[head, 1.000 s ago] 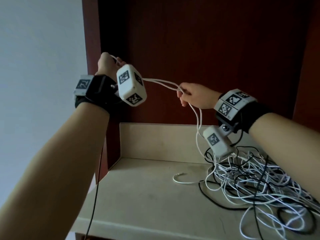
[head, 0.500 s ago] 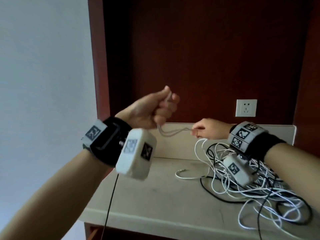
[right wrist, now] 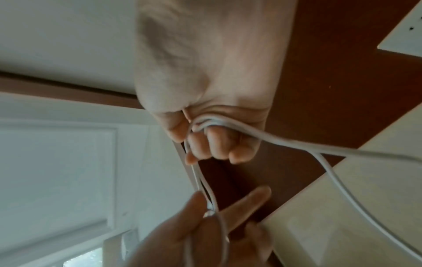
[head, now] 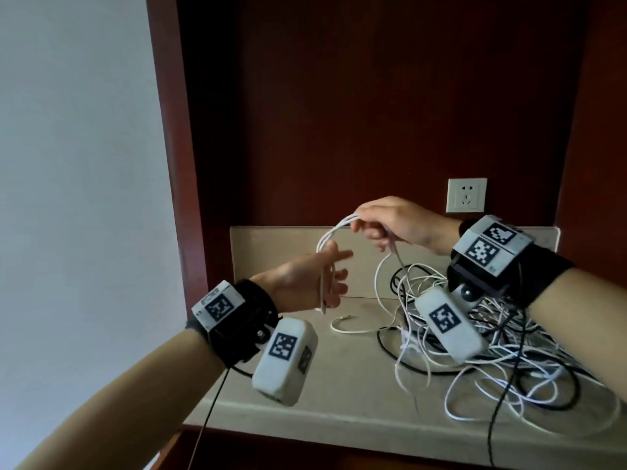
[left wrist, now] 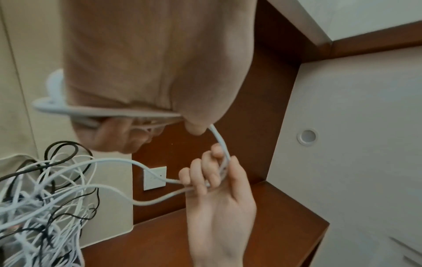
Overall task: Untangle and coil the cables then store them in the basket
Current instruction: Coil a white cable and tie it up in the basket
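Observation:
A white cable [head: 325, 239] arches in loops between my two hands above the counter. My right hand [head: 390, 222] grips the top of the loops in a fist, which the right wrist view [right wrist: 217, 140] shows too. My left hand [head: 305, 279] is lower and to the left, palm up. The loops run across its palm [left wrist: 137, 115] under loosely curled fingers, with the index finger straight. From the right hand the cable drops into a tangle of white and black cables [head: 509, 354] on the right of the counter. No basket is in view.
The beige counter [head: 339, 385] sits in a dark red wooden niche with a low backsplash. A wall socket [head: 466, 195] is behind my right hand. A loose white cable end [head: 342, 323] lies on the counter left of the tangle. The grey wall is to the left.
My left hand has come down from head height and loosened from a fist to a half-spread palm. My right hand has risen above it and now holds the loops.

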`<action>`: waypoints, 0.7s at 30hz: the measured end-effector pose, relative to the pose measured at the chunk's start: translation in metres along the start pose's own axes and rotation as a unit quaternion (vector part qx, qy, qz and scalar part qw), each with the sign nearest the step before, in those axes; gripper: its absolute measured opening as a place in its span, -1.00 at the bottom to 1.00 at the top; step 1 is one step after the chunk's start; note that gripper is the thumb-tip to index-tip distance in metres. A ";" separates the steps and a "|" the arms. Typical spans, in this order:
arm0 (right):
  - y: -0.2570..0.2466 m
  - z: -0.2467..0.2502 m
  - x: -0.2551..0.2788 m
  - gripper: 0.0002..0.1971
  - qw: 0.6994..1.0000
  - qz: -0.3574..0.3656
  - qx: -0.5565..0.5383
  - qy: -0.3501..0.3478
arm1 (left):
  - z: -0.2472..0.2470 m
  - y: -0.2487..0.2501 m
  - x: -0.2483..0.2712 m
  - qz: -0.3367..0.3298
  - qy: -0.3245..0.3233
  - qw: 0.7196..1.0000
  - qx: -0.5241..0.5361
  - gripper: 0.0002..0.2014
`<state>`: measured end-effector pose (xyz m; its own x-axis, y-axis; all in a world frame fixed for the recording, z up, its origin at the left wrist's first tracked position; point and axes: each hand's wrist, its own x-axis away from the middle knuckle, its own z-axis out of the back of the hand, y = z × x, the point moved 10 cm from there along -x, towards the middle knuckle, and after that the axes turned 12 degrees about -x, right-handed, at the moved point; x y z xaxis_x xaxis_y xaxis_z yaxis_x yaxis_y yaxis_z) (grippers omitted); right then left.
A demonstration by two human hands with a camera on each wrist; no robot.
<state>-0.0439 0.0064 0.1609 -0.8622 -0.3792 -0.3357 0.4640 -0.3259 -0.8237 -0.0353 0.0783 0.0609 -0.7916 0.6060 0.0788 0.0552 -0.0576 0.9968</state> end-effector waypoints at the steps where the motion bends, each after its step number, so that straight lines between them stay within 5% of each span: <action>1: -0.002 -0.009 0.003 -0.70 0.999 0.006 -0.030 -0.017 | 0.006 0.004 -0.004 -0.016 0.025 0.999 0.021 -0.66; 6: -0.006 -0.031 0.016 -0.74 0.999 0.045 -0.012 -0.005 | 0.023 0.039 -0.015 -0.100 0.092 0.986 0.101 -0.68; 9: -0.001 -0.032 0.022 -0.68 0.998 0.053 0.004 0.025 | 0.023 0.054 -0.017 -0.127 0.063 0.977 0.158 -0.66; 13: 0.002 -0.010 0.024 -0.64 0.990 0.069 0.026 0.122 | 0.017 0.056 -0.017 -0.141 0.039 0.968 0.202 -0.90; 17: 0.003 -0.021 0.022 -0.66 0.987 0.085 0.076 0.111 | 0.015 0.051 -0.018 -0.132 0.044 0.962 0.233 -0.75; 21: 0.020 -0.052 0.025 -0.84 0.984 0.059 0.165 0.027 | 0.018 0.054 -0.016 -0.144 0.092 0.929 0.328 -0.49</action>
<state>-0.0668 0.0354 0.1125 -0.8036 -0.3874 -0.4518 0.5948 -0.5496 -0.5866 -0.0085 0.0800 0.1136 -0.9181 0.3721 -0.1363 0.1359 0.6188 0.7737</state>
